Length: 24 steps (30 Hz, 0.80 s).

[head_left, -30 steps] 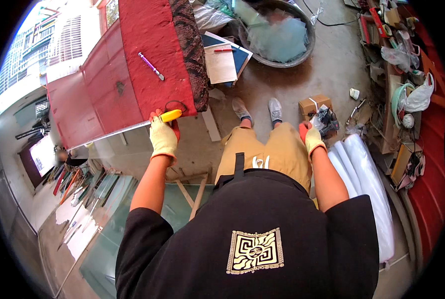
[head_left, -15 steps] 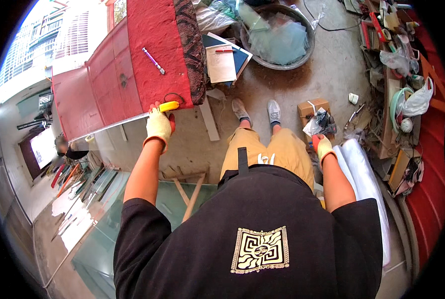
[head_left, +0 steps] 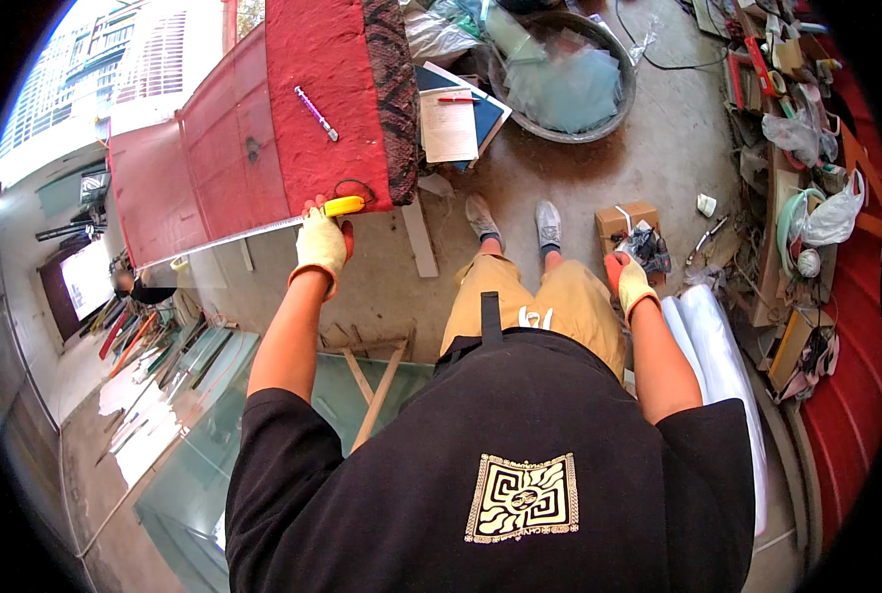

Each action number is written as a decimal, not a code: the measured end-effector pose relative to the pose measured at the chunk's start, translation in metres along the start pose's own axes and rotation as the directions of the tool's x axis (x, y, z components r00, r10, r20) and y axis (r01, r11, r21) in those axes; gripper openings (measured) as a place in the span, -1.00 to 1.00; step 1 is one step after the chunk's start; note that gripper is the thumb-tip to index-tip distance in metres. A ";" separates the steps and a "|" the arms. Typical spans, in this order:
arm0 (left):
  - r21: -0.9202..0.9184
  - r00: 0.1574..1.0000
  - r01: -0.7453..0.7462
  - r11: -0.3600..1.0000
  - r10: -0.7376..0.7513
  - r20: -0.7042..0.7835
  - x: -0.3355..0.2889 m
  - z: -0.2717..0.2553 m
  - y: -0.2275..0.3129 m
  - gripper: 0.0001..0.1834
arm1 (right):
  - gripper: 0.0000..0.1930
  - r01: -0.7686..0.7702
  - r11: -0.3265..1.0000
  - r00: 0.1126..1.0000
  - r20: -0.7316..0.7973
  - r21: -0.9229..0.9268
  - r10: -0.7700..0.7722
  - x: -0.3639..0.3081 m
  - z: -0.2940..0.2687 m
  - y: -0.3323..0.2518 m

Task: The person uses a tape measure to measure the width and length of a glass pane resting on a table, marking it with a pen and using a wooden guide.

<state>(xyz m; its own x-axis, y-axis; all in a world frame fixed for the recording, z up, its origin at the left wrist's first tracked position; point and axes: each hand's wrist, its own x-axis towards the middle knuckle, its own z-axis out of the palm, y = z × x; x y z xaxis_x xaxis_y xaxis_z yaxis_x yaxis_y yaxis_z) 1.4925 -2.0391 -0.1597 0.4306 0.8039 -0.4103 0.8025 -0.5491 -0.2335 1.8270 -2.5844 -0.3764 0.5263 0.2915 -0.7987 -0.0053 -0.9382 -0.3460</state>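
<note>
A yellow tape measure (head_left: 344,206) with a dark cord loop rests at the near corner of the red-covered table (head_left: 317,163). My left hand (head_left: 320,243), in a cream glove with a red palm, is closed around the end of its case. The measure's pale blade (head_left: 248,234) runs out leftward along the table's near edge, beside a sheet of glass (head_left: 204,168) lying on the red cloth. My right hand (head_left: 633,279), gloved alike, hangs by my right thigh with loosely bent fingers and nothing visible in them. A purple-and-silver glass cutter (head_left: 315,114) lies on the cloth.
Beyond the table's right side are a notepad (head_left: 449,128) with a red pen and a basin (head_left: 622,114) of glass pieces. A cardboard box (head_left: 614,219) with a plastic bag stands near my right hand. Cluttered shelves (head_left: 782,198) line the right. Another person (head_left: 149,293) is at far left.
My right hand has risen slightly and shifted left, closer to my thigh. My left hand stays at the tape measure. The whole view has shifted a little.
</note>
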 end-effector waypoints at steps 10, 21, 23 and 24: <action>0.009 1.000 0.005 1.000 -0.005 0.026 -0.003 -0.009 0.005 -0.08 | -0.45 -0.026 1.000 0.998 0.060 0.005 0.026 -0.003 0.000 -0.018; 0.014 0.998 0.024 1.000 -0.024 0.055 -0.004 -0.015 0.010 -0.09 | -0.50 -0.007 0.996 0.999 0.041 -0.089 0.011 0.009 -0.002 0.006; 0.021 0.999 0.017 1.000 -0.018 0.036 -0.004 -0.010 0.007 -0.10 | -0.49 -0.012 0.998 0.999 0.034 -0.067 0.015 0.013 -0.003 0.000; 0.023 0.999 0.015 1.000 -0.015 0.029 -0.004 -0.009 0.007 -0.10 | -0.49 -0.004 0.998 0.999 0.034 -0.063 0.006 0.013 -0.005 -0.005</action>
<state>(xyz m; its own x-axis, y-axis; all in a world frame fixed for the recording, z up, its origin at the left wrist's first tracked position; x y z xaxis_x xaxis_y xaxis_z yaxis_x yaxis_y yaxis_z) 1.5000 -2.0441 -0.1515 0.4060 0.8050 -0.4325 0.7991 -0.5424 -0.2593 1.8379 -2.5767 -0.3824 0.4970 0.2924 -0.8170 0.0463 -0.9491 -0.3115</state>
